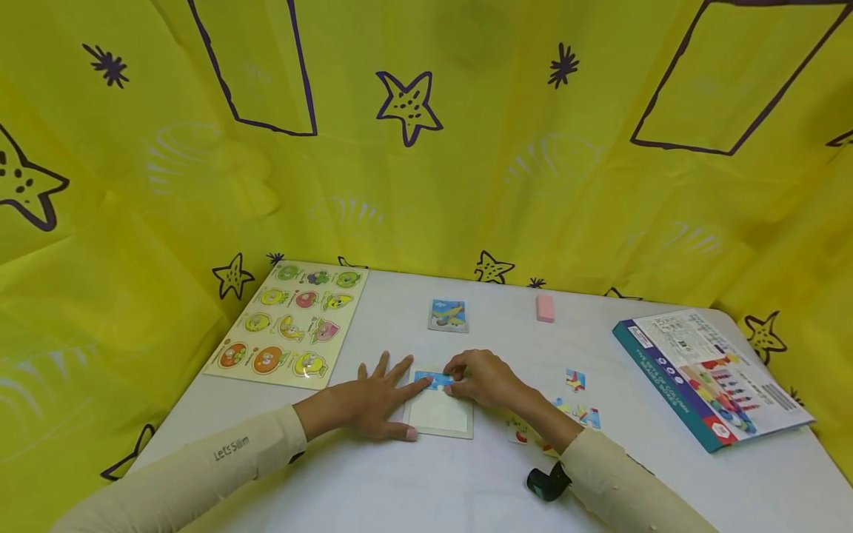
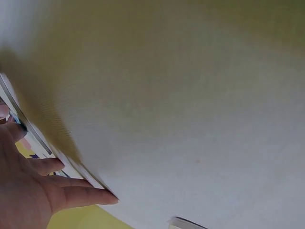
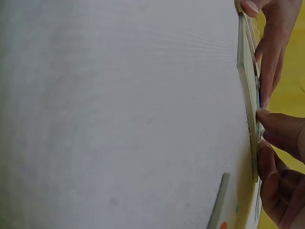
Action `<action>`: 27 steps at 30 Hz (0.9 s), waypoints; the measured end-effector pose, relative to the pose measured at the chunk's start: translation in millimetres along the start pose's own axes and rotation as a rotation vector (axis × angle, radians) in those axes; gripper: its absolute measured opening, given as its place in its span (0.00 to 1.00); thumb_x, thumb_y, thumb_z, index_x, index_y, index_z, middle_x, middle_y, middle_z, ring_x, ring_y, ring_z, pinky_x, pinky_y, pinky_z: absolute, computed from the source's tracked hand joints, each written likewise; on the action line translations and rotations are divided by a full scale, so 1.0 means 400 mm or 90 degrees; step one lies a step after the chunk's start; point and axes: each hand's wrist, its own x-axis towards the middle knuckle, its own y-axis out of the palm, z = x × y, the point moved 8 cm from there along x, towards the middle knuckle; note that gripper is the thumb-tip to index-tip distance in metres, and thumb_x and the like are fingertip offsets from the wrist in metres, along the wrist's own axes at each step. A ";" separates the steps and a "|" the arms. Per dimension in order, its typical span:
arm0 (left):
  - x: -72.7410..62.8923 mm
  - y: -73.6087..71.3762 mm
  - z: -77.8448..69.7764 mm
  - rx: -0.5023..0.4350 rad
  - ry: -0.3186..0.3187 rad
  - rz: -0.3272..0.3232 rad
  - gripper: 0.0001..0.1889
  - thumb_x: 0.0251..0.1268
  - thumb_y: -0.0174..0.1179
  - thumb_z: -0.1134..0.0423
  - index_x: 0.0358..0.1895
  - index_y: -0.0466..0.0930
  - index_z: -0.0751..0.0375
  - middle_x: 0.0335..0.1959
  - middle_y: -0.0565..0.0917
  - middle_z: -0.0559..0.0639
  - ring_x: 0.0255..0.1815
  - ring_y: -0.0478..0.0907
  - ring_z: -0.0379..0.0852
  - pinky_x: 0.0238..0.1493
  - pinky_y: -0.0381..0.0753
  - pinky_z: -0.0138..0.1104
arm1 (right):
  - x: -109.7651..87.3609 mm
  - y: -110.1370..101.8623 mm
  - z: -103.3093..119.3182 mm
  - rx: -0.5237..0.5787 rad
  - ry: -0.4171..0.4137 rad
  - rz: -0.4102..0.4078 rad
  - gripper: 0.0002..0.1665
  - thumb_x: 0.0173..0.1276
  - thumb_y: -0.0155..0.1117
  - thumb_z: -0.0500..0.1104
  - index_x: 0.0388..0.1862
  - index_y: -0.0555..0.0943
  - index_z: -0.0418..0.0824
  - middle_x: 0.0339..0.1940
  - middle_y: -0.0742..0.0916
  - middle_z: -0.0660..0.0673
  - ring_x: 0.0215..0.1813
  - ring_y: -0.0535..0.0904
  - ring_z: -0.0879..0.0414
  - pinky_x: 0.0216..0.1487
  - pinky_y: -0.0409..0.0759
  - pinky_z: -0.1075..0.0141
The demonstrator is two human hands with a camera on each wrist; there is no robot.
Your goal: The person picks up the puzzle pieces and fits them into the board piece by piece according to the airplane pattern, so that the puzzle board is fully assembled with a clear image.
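One white table (image 1: 373,488), yellow cloth (image 1: 466,192) behind, holds the frame (image 1: 440,414). Left hand (image 1: 378,400), spread wide, touches it; right hand (image 1: 488,377) pinches a blue piece (image 1: 443,377) at its far edge. Fruit board (image 1: 308,314) left, box (image 1: 716,381) right.

Two hands, a left grip (image 1: 378,400) and a right grip (image 1: 485,379); one tray (image 1: 440,416) between them. Beyond the grips: one picture card (image 1: 448,316), one pink block (image 1: 545,308). Left: one twelve-fruit board (image 1: 272,340). Right: one box (image 1: 713,377), at least four loose puzzle pieces (image 1: 575,380).
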 end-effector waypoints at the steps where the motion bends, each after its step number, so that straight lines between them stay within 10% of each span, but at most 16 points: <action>1: 0.000 0.000 -0.001 0.000 -0.001 0.001 0.47 0.63 0.49 0.23 0.82 0.45 0.33 0.84 0.43 0.57 0.79 0.41 0.78 0.65 0.58 0.73 | 0.000 0.000 0.000 -0.002 0.001 -0.001 0.13 0.62 0.75 0.43 0.46 0.88 0.42 0.32 0.84 0.54 0.36 0.75 0.59 0.42 0.74 0.63; 27: -0.010 -0.005 -0.006 0.001 0.010 -0.021 0.47 0.63 0.51 0.24 0.82 0.46 0.34 0.84 0.44 0.59 0.77 0.42 0.82 0.62 0.57 0.76 | 0.001 -0.002 0.007 -0.008 0.000 0.001 0.12 0.62 0.75 0.41 0.44 0.89 0.42 0.30 0.84 0.54 0.36 0.75 0.59 0.39 0.74 0.64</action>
